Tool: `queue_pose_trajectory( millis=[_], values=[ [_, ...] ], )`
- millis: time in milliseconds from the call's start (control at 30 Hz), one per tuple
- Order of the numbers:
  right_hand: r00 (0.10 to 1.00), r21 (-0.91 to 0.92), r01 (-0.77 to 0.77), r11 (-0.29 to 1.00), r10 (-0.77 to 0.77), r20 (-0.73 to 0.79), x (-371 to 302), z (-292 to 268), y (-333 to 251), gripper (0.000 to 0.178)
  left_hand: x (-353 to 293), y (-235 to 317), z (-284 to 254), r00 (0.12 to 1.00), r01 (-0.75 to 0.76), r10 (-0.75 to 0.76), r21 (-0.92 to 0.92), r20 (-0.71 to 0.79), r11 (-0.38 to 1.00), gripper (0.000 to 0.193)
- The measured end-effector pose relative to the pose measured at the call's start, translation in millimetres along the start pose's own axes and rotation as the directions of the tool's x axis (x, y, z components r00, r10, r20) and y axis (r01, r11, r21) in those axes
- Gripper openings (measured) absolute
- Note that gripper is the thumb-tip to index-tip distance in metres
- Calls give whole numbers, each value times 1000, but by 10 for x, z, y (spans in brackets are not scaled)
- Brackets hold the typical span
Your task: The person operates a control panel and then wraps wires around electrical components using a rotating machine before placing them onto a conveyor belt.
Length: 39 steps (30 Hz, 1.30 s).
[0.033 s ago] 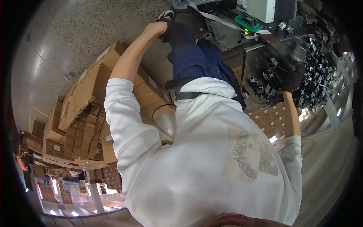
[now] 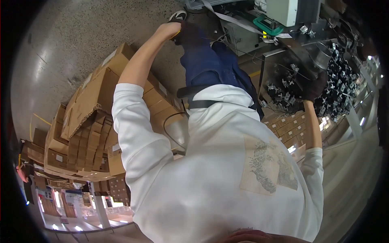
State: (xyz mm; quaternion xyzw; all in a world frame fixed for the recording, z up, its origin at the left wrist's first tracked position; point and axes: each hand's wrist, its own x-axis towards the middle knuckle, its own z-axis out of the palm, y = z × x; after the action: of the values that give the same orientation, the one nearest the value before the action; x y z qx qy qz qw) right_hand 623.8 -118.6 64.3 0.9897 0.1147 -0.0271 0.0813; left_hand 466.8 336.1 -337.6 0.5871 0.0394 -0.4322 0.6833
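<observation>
Little shifted — handling seemed barely advanced: black parts [image 2: 337, 87] lay beside our right hand [image 2: 314, 86], trousers [image 2: 204, 62] by our left hand [image 2: 185, 30] — fingers' opening and hold we couldn't tell.

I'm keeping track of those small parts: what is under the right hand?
Small black-and-silver parts show on both sides of the right hand. Whatever lies directly beneath its dark glove is covered and cannot be made out.

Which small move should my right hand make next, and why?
Perhaps raise the gloved right hand slightly: it is at the heap of black-and-silver parts, and the view is too dark there to tell whether its grip holds one.
</observation>
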Motion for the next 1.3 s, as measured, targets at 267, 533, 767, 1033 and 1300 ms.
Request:
queue_pose_trajectory(
  millis=[267,533,767,1033,1300],
  values=[
    [999,12,28,1000,-28,-30,-27,83,232,29,-29,1163,165,952,29,-171,480,256,877,39],
    [958,385,-253,888,286,-28,-26,281,590,34,248,-465,399,981,139,-166,-232,-99,963,36],
    [926,673,-314,670,373,61,42,385,585,46,-414,627,389,971,113,-186,399,149,910,35],
    [986,31,106,994,-101,-136,-44,340,283,33,-684,830,311,952,264,-306,448,21,854,43],
    [987,-81,123,989,-130,-97,-77,201,-52,27,-711,776,215,942,287,-334,465,20,837,46]
  ],
)
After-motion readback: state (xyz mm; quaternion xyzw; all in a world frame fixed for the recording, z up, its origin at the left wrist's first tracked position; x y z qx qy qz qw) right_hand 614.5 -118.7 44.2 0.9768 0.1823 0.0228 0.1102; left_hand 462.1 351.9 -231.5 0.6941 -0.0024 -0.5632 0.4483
